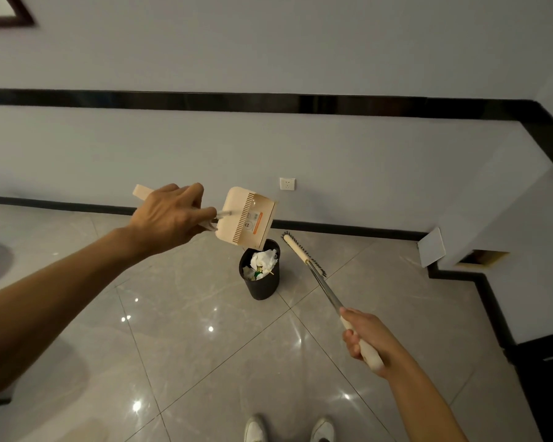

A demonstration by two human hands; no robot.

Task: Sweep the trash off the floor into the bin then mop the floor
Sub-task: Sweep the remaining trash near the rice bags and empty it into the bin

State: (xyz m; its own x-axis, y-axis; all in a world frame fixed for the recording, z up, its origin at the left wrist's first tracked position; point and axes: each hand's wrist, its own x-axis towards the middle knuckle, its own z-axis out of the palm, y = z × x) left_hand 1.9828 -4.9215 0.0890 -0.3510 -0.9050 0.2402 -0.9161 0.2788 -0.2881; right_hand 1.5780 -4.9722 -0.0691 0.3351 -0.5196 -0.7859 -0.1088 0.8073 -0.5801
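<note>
Dustpan (pixel 249 218), comb-edged plastic, above cylindrical bin (pixel 264 289)

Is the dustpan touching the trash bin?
Cannot tell. In the head view the dustpan, held by the left hand, has its lower edge overlapping the trash bin rim, hiding any gap.

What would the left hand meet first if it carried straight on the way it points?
Probably the wall near the socket: the left hand grips the dustpan tilted above the bin, and nothing else shows beyond it. Depth is unclear.
</note>
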